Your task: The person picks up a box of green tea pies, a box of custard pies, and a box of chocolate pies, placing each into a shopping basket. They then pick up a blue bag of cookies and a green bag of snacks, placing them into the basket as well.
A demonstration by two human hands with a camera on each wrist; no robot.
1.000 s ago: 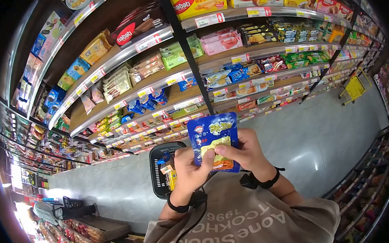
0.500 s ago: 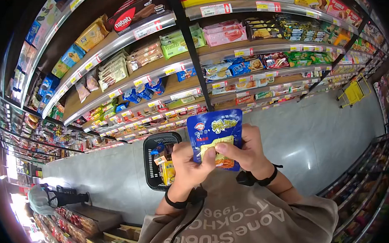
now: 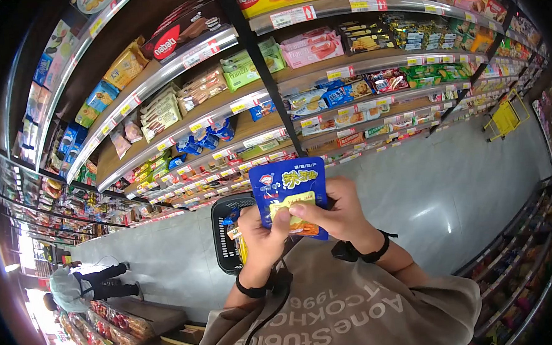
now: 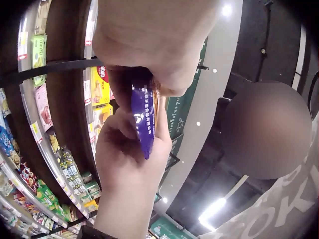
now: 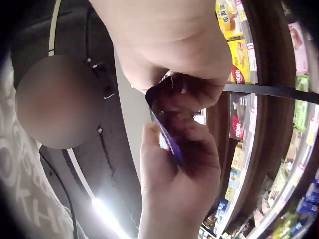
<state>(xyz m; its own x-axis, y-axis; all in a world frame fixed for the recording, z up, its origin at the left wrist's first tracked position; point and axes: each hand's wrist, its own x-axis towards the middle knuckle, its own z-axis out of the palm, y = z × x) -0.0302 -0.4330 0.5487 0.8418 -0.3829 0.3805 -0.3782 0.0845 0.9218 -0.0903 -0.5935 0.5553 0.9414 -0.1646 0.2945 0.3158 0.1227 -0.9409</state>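
In the head view a blue snack packet (image 3: 288,175) is held up in front of the chest, its printed front facing the camera. My left hand (image 3: 259,239) grips the packet's left side, thumb laid on the yellow label. From the right, my right hand (image 3: 342,214) grips the other side, and the two thumbs meet near the middle of the front. Fingers behind the packet are hidden in the head view. The left wrist view shows the packet (image 4: 144,114) edge-on between both hands, and in the right wrist view only a thin purple edge (image 5: 170,139) shows.
A black shopping basket (image 3: 219,238) with several packages stands below my left hand. Shelves (image 3: 370,71) of boxed and bagged snacks run across the front. A yellow cart (image 3: 507,120) stands on the grey floor at right. Another person (image 3: 70,286) is at far left.
Both hands keep their hold on the packet, which sits a little further left in the head view. The other person at far left has changed stance, legs now apart.
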